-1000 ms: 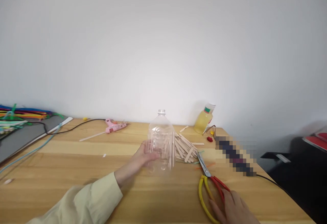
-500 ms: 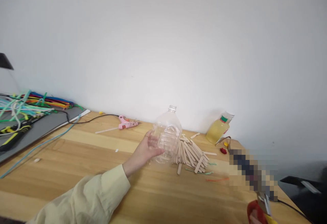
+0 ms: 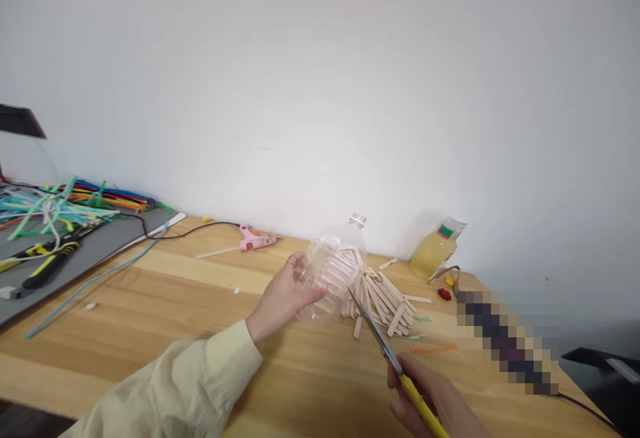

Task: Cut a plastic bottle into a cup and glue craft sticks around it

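Note:
My left hand [image 3: 287,295] is closed around the side of a clear plastic bottle [image 3: 345,245], thumb towards me. The bottle is uncapped and leans to the right, its neck up. In my right hand [image 3: 425,391] is a pair of scissors [image 3: 380,338] with a yellow handle. Their blades look closed and point up and left, the tip close to the bottle's lower right side; I cannot tell if it touches. Just behind the bottle lies a heap of wooden craft sticks [image 3: 383,301].
A pink glue gun [image 3: 256,239] lies at the back with its cable. Pipe cleaners [image 3: 60,208] and black-yellow pliers [image 3: 55,261] rest on a grey mat [image 3: 125,228] at left. A bottle of yellow liquid [image 3: 431,251] stands by the wall. Thin coloured strips [image 3: 433,350] lie at right.
My right hand has brought the scissors from the lower right corner up and left to the bottle. The bottle now leans further right in my left hand.

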`<state>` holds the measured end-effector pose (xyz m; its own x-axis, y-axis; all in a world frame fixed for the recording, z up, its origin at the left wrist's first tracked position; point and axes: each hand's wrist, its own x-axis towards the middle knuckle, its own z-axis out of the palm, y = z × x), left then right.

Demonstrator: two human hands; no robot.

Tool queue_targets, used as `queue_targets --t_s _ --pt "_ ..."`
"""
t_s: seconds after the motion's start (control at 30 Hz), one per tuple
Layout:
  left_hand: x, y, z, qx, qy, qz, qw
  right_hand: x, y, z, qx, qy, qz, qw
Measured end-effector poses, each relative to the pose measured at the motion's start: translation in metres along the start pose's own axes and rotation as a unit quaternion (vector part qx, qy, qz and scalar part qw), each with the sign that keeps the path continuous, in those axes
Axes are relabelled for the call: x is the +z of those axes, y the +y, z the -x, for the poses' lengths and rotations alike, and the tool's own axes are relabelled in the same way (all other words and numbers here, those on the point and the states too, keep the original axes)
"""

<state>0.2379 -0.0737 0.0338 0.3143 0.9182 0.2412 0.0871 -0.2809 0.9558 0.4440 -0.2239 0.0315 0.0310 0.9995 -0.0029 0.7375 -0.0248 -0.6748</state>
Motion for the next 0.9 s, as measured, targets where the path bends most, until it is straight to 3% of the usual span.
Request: queue_targets --t_s 0.17,0.3,0.43,0.63,0.9 --pt "-0.003 0.004 0.002 0.007 0.003 -0.007 1.000 -0.002 0.006 -0.013 -0.014 0.010 0.001 1.000" --pt "-0.004 0.006 0.003 -0.002 0.012 -0.029 1.000 -0.014 -0.004 -0.015 0.017 -0.026 0.034 0.999" --pt "-0.003 0.006 0.005 -0.004 0.007 -0.038 0.999 -0.020 -0.010 -0.014 0.022 -0.022 0.035 0.999" --pt "-0.002 0.003 0.005 0.005 0.019 -0.043 0.999 -0.020 -0.008 -0.015 0.028 -0.063 0.053 0.996" --pt "-0.003 0.005 0.006 0.024 0.024 -0.110 0.993 -0.018 -0.005 -0.018 0.029 -0.059 0.064 0.996"
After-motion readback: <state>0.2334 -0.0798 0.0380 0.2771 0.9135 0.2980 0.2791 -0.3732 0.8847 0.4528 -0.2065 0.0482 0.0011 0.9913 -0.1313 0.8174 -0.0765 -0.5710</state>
